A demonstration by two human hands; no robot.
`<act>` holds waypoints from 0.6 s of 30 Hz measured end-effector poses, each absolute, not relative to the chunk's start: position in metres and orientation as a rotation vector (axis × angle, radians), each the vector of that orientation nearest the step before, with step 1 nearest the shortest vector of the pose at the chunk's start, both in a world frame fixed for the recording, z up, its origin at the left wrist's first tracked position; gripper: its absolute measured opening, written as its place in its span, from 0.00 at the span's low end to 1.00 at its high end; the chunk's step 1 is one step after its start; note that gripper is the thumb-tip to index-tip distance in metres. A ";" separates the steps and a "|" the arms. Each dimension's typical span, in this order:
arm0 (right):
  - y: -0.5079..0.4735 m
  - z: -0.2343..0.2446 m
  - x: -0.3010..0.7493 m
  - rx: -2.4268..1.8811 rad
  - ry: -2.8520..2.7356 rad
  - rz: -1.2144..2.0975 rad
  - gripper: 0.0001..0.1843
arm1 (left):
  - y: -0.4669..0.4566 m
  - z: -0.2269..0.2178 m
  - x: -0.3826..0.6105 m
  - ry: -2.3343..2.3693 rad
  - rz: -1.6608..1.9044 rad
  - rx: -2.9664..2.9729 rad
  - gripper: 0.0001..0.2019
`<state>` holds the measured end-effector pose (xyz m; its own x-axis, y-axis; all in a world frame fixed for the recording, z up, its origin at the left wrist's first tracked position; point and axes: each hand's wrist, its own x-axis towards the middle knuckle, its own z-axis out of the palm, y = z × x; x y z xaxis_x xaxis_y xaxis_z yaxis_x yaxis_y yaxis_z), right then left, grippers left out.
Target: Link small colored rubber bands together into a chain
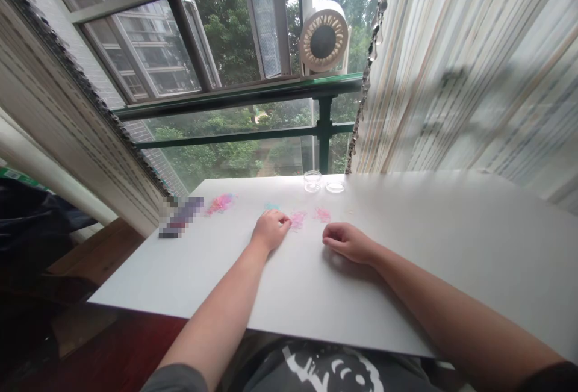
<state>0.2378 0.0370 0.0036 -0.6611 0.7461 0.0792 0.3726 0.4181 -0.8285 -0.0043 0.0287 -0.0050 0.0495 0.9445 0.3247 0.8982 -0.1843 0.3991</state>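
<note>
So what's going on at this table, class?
A person works with two bare hands at a white table. The left hand is at the purplish-pink pile, beside a teal pile. The right hand is curled near a pink pile; whether either holds anything is unclear. A larger mixed pile lies left, and a clear container stands behind.

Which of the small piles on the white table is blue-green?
The blue-green pile is just beyond the left hand; the other piles look mainly pink or very pale.
</note>
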 end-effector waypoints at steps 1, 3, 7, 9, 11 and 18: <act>0.037 0.004 0.238 -0.952 -2.236 1.144 0.07 | 0.028 -0.005 -0.005 1.939 0.816 2.211 0.10; 0.036 0.004 0.238 -0.950 -2.241 1.139 0.07 | 0.028 -0.005 -0.008 1.929 0.860 2.197 0.10; 0.035 0.004 0.239 -0.951 -2.261 1.131 0.07 | 0.026 -0.006 -0.017 1.971 0.963 2.084 0.10; 0.035 0.004 0.240 -0.954 -2.259 1.152 0.08 | 0.024 -0.005 -0.022 2.003 0.973 2.020 0.10; 0.035 0.004 0.240 -0.968 -2.253 1.176 0.08 | 0.022 -0.005 -0.029 2.048 0.955 1.953 0.09; 0.034 0.003 0.239 -0.973 -2.287 1.092 0.09 | 0.019 -0.005 -0.084 2.410 0.908 1.656 0.12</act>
<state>0.2392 0.0342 0.0027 -0.6650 0.7432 0.0733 0.4101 0.4455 -0.7958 -0.0837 0.0186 -0.0046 -0.4127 0.8737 0.2576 0.8264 0.2402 0.5092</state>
